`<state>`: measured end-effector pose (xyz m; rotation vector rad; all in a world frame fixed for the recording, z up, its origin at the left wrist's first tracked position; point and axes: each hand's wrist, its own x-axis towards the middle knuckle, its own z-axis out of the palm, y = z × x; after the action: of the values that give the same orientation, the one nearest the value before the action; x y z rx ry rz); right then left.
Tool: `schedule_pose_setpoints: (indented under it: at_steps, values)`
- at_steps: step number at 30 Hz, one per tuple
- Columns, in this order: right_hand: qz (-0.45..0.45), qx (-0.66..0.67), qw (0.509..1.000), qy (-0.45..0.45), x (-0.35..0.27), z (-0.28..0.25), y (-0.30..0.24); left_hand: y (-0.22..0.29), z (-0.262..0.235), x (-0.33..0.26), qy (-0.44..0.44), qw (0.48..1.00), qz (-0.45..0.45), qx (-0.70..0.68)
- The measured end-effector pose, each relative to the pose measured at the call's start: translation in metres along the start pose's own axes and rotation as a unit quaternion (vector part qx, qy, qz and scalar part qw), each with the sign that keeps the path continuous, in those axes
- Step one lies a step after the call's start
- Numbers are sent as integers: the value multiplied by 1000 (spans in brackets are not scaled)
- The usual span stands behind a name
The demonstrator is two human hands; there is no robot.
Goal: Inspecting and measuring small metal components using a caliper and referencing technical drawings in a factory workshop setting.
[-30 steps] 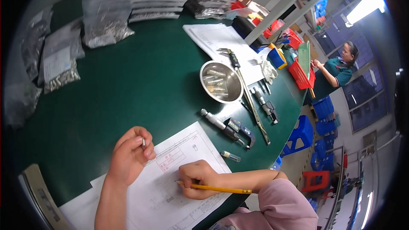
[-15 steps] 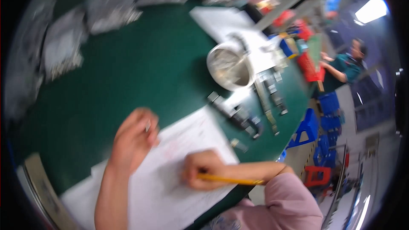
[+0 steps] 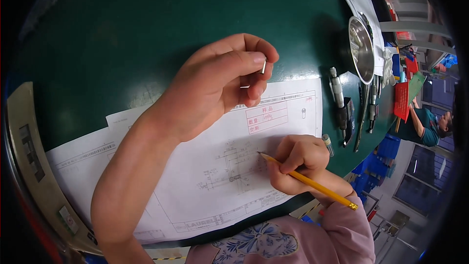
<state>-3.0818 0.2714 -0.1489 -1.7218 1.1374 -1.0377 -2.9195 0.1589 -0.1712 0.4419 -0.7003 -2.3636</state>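
Note:
My left hand (image 3: 207, 80) is raised above the far part of a paper sheet. Its thumb and fingers pinch a small silvery metal piece (image 3: 264, 66); the rest of that piece is hidden by the fingers. In my right hand (image 3: 300, 164) is a yellow pencil (image 3: 327, 190), its sharpened tip pointing left, close over the sheet. The technical drawing (image 3: 195, 149) under both hands carries fine dimension lines and a red stamped box. Another printed sheet (image 3: 80, 166) shows beneath it on the left.
On the green table (image 3: 146, 29), a micrometer (image 3: 337, 90) and other slim tools lie right of the drawing. A small clear vial (image 3: 328, 142) sits by my right hand, a metal bowl (image 3: 352, 54) with small parts beyond. A beige device (image 3: 27, 117) borders the left; a co-worker (image 3: 427, 124) is far right.
The view has turned and come closer to the drawing. My left hand, with the metal piece, now appears farther right and higher. The pencil stays in my right hand, its tip now visible.

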Motion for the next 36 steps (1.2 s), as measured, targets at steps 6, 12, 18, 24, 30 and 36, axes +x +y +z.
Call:
schedule_pose_setpoints:
  at_steps: [6, 12, 18, 24, 30, 36]
  values:
    - [0, -13, 1000, -10, 1, -3, 1, -2, 0, 2, 0, 1000, 7, -5]
    - [10, -10, 1000, -18, 5, 0, 2, 0, -5, 2, 0, 1000, 6, -10]
    - [-1, 3, 1000, -12, 1, -4, -3, 3, 3, 0, 1, 1000, 3, 0]
    - [-144, -142, 979, 40, 0, -21, -13, 2, 1, 5, -19, 999, 5, -30]
    - [-152, -457, 867, 129, -32, -77, -21, 3, 15, -3, 49, 996, 52, 57]
    - [-49, -404, 894, 186, -90, -100, -17, -11, 59, -53, 123, 976, 128, 124]
